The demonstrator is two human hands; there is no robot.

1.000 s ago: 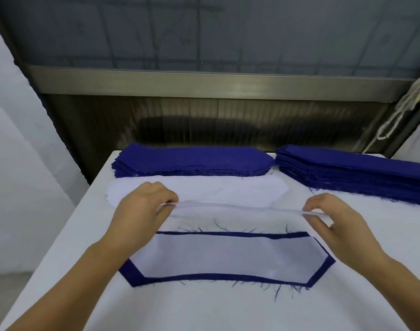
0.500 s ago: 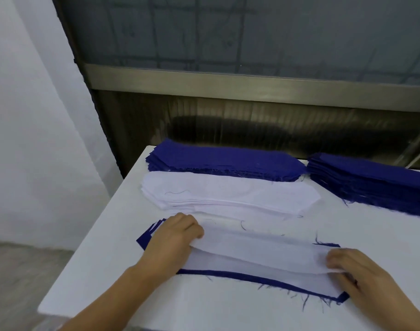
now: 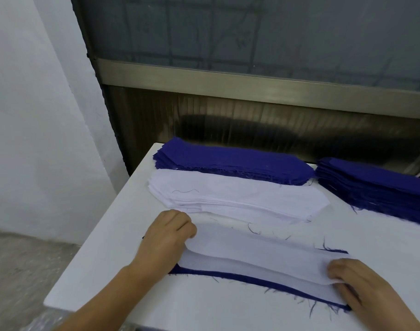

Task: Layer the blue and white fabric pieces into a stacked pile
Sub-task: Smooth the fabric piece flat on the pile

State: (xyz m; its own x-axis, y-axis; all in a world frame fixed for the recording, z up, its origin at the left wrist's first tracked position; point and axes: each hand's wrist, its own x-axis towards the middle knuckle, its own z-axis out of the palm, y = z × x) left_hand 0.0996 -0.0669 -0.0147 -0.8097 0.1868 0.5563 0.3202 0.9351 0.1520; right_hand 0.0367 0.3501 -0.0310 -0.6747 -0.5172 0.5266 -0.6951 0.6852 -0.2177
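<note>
Since a second ago the white fabric piece (image 3: 259,253) has come down from the air above the table and now sags low over the working pile (image 3: 252,280) at the near edge, and the view has swung to the left.

There are two blue stacks: one blue stack (image 3: 230,161) at the far edge and a second blue stack (image 3: 376,185) to its right. One white stack (image 3: 235,197) lies just in front of the first. One working pile lies nearest the person, its blue bottom layer showing as a frayed border round white cloth.

The left hand (image 3: 166,237) pinches the left end of the white fabric piece with curled fingers; the right hand (image 3: 361,285) pinches its right end between thumb and fingers. The piece spans between the two hands, its middle resting on the pile and its near edge lifted slightly. Both hands were held higher before; now they sit at the pile's two ends on the white table (image 3: 103,278).
</note>
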